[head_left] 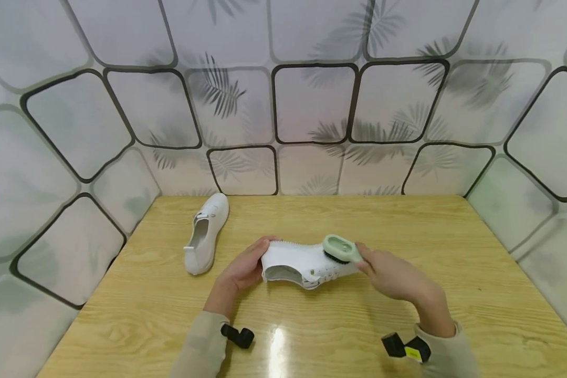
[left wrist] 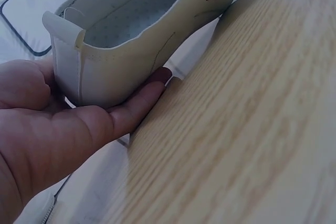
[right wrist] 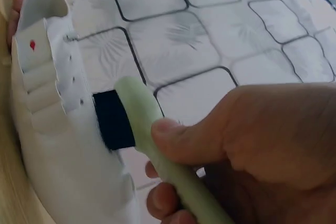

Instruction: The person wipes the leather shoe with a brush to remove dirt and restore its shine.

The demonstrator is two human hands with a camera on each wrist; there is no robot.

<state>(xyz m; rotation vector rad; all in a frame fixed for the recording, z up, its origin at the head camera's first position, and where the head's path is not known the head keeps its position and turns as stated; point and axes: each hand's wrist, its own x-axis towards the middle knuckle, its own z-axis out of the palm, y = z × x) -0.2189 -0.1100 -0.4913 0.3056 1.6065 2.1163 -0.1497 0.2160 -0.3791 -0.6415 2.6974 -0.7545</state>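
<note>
A white shoe (head_left: 290, 257) lies tipped on its side at the middle of the table, its opening facing the person. My left hand (head_left: 247, 266) grips it by the heel; in the left wrist view, a digit of the left hand (left wrist: 63, 135) runs under the heel, beside the wood. My right hand (head_left: 397, 275) holds a pale green brush (head_left: 338, 245) by its handle. In the right wrist view the brush's dark bristles (right wrist: 113, 120) touch the shoe's upper beside the lace holes. The toe is partly hidden behind the right hand in the head view.
A second white shoe (head_left: 209, 233) stands upright at the back left of the wooden table (head_left: 137, 310). Patterned panels (head_left: 312, 105) with leaf prints rise behind the table and at both sides. Both wrists carry small black devices (head_left: 238, 336).
</note>
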